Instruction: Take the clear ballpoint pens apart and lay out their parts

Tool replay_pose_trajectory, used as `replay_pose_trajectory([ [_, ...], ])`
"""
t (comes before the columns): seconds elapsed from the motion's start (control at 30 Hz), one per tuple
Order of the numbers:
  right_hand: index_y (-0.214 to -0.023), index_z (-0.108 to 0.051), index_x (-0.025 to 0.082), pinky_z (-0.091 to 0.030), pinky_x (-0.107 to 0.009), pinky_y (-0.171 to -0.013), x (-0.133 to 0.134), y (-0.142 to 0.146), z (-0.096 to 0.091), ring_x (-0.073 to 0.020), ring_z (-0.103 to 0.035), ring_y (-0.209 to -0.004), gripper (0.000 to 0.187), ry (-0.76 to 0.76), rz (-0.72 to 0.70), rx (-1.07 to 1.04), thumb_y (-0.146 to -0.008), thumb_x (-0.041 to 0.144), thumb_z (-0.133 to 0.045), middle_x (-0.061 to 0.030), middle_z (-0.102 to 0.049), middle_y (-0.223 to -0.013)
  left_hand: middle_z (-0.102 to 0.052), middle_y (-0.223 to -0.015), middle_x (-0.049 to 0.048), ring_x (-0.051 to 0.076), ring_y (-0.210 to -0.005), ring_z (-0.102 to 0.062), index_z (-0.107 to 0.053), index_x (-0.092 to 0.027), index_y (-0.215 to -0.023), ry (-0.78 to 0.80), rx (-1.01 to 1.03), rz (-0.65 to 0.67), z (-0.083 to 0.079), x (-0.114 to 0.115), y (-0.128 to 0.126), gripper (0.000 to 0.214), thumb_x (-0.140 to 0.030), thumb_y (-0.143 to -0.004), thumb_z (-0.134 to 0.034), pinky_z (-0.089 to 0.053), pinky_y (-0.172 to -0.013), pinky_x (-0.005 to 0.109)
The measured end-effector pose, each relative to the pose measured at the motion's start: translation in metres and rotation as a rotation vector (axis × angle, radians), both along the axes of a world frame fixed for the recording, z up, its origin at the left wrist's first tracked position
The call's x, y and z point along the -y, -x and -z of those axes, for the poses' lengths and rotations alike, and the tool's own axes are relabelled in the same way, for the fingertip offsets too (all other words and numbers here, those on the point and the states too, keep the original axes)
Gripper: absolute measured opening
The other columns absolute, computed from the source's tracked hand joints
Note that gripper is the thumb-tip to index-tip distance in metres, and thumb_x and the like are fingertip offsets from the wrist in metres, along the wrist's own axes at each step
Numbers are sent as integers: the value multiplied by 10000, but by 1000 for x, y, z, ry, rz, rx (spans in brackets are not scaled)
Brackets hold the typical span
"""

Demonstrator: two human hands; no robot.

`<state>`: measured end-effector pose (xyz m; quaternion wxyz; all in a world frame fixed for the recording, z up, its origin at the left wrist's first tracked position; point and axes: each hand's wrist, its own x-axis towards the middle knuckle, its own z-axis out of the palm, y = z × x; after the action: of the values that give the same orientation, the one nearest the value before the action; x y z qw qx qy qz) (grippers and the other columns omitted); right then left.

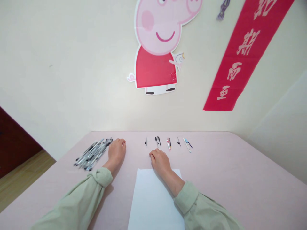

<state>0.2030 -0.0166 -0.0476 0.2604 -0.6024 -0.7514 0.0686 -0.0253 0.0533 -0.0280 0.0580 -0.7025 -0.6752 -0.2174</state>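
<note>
Pale-pink table (240,185), spanning the lower half of the frame. Left of centre: one heap of slim clear, grey and black pens (92,155), roughly parallel. Centre to right of centre: one row of five small sets, namely slim black pieces (145,141), black-and-clear pen parts (157,140), pink-and-white pen parts (168,144), small black parts (178,142) and white-and-blue pen parts (188,145). Bottom centre: one plain white paper sheet (153,201). Hands, two, bare: left hand (117,151) just right of the heap, fingers curled, contents hidden; right hand (160,160) just below the black-and-clear set, fingers bent in narrowly, wrist over the sheet's upper edge; grip, if any, cannot be told. Handling notes, by judgement: parts likely to roll, so a light mid-length pinch suits; gaps between sets best kept; wrist best held off the sheet, lest it drag.
</note>
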Motion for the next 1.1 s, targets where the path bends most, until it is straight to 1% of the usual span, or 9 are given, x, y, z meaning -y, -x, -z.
replay_pose_trajectory([
  [0.1, -896, -648, 214, -348, -267, -770, 1, 0, -1, -170, -562, -905, 178, 5, -5, -5, -908, 174, -475, -34, -641, -927, -627, -974, 173, 328, -983, -566, -620, -126, -975, 5, -81, -114, -17, 5, 40, 275, -240, -858, -399, -394, -822, 429],
  [0.17, -890, -649, 211, -346, -268, -767, 1, 0, -1, -173, -562, -901, 181, 7, -7, -7, -907, 172, -473, -38, -641, -925, -628, -984, 175, 335, -973, -571, -608, -117, -993, 39, -209, -251, -23, 8, 62, 289, -274, -853, -410, -401, -792, 420],
  [0.23, -878, -652, 210, -344, -269, -761, 1, -1, -1, -175, -562, -891, 189, 9, -10, -8, -906, 167, -470, -41, -642, -924, -633, -992, 182, 342, -971, -575, -602, -103, -998, 74, -272, -325, -23, 12, 77, 311, -297, -852, -408, -405, -771, 416],
  [0.3, -872, -654, 209, -343, -270, -759, 1, -1, -1, -175, -561, -887, 195, 10, -12, -7, -907, 165, -467, -44, -643, -923, -639, -1000, 186, 346, -967, -581, -605, -101, -992, 121, -277, -355, -20, 16, 86, 332, -319, -855, -395, -408, -754, 414],
  [0.47, -872, -655, 210, -341, -268, -763, 2, 0, -1, -173, -560, -905, 193, 8, -12, -3, -904, 163, -471, -42, -639, -925, -650, -1038, 182, 344, -989, -587, -613, -126, -1008, 178, -232, -382, -12, 18, 91, 356, -357, -849, -393, -410, -751, 407],
  [0.57, -859, -655, 207, -341, -270, -760, 2, 0, -1, -175, -560, -904, 190, 7, -11, -2, -900, 161, -476, -41, -639, -917, -655, -1046, 185, 347, -988, -595, -622, -132, -1021, 207, -204, -393, -13, 15, 92, 367, -358, -838, -398, -418, -743, 405],
  [0.77, -864, -658, 206, -340, -270, -763, 3, -1, -3, -177, -559, -902, 197, 11, -19, -1, -897, 153, -471, -46, -641, -920, -648, -1074, 178, 354, -1016, -590, -638, -154, -1024, 228, -207, -368, -16, 13, 94, 378, -378, -818, -414, -424, -767, 415],
  [0.93, -867, -660, 210, -343, -272, -763, 2, -1, -2, -179, -557, -904, 200, 16, -21, -4, -896, 153, -470, -48, -639, -924, -647, -1070, 172, 340, -1012, -587, -612, -153, -1041, 217, -215, -344, -14, 13, 93, 347, -342, -815, -430, -427, -771, 409],
  [1.1, -859, -658, 209, -343, -270, -768, 0, -2, 0, -179, -556, -904, 194, 14, -23, -20, -895, 155, -475, -46, -637, -918, -656, -1041, 159, 322, -979, -605, -602, -159, -1018, 225, -218, -346, -14, 12, 90, 303, -302, -815, -429, -435, -734, 378],
])
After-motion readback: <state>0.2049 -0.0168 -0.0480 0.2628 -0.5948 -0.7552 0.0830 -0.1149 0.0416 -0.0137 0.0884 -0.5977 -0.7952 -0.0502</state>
